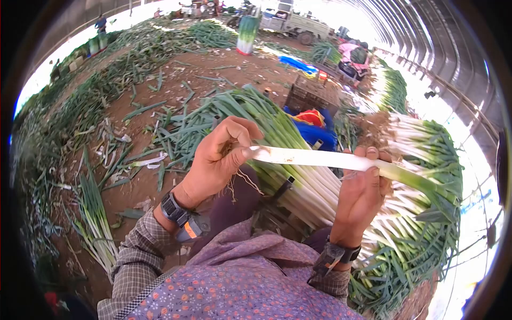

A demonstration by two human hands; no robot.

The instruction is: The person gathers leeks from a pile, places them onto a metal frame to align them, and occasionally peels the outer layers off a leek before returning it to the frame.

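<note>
A single long green onion (314, 158) stretches sideways between my two hands, its white stalk to the left and green leaves to the right. My left hand (221, 154) pinches the root end, and thin roots hang below the fingers. Around the stalk, where white turns to green, my right hand (362, 194) is closed with the thumb on top. Just beyond and below lies a thick bundle of green onions (304, 186) on a low dark stand, its white ends toward the lower right. To the right, a large pile of green onions (394, 234) lies with leaves outward.
Loose leaves and scraps cover the soil (144, 117) on the left, with a small bunch of green onions (96, 218) there. Ahead stand a brown crate (312, 95), a blue container (314, 133) and an upright wrapped bundle (247, 34). A truck (298, 24) is parked farther back.
</note>
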